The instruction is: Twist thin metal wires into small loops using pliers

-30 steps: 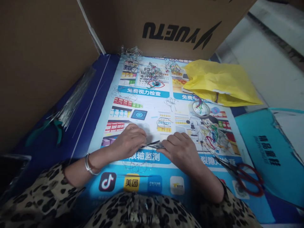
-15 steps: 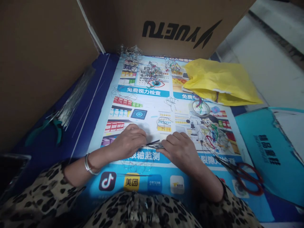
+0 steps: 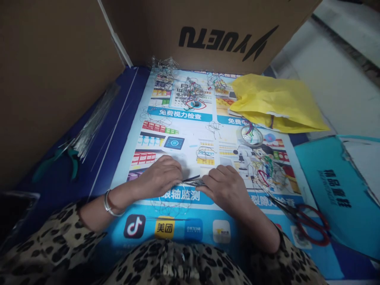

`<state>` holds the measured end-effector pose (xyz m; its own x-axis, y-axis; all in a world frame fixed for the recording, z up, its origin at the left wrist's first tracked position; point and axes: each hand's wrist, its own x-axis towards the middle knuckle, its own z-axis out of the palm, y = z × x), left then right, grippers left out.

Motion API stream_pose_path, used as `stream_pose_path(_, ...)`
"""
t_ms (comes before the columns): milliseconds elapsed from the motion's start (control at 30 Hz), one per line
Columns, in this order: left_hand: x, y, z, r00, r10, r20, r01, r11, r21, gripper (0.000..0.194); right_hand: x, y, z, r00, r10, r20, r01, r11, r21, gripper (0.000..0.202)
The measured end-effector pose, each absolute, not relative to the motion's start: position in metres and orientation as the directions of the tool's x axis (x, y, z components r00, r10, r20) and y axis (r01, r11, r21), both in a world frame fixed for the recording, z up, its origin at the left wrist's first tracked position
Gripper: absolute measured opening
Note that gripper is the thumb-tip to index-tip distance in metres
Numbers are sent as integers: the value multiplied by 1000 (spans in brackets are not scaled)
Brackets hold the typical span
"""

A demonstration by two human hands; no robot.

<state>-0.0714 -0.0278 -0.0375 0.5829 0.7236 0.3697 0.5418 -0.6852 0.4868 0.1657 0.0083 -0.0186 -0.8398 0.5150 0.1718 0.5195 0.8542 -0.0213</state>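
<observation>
My right hand (image 3: 224, 184) is closed around a small metal tool (image 3: 193, 181) with thin dark tips that point left. Those tips reach the fingers of my left hand (image 3: 162, 176), which are pinched together; what they hold is too small to name. Both hands rest low over the printed poster (image 3: 181, 134). Just below my left hand lies a loose tangle of thin wire (image 3: 170, 206). Another small wire coil (image 3: 205, 153) is above and between the hands.
Left are green-handled pliers (image 3: 73, 162) and a bundle of straight wires (image 3: 92, 122). Red-handled scissors (image 3: 308, 223), a tape ring (image 3: 251, 136), a yellow bag (image 3: 276, 101) and a turquoise card (image 3: 326, 186) lie right. Cardboard (image 3: 208, 39) stands behind, near several wire tangles (image 3: 191, 89).
</observation>
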Motion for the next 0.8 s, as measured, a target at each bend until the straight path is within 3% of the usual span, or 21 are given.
stream_pose_path(633,-71,-28,-38,576,733,363,579,-679,452,13,164,9,-19,-848,502,171,504,863,-35,29)
stream_pose_path(800,-70,-28,-39,594,716,367,598,-698,394,13,164,9,-22,-847,504,168,505,862,-40,27)
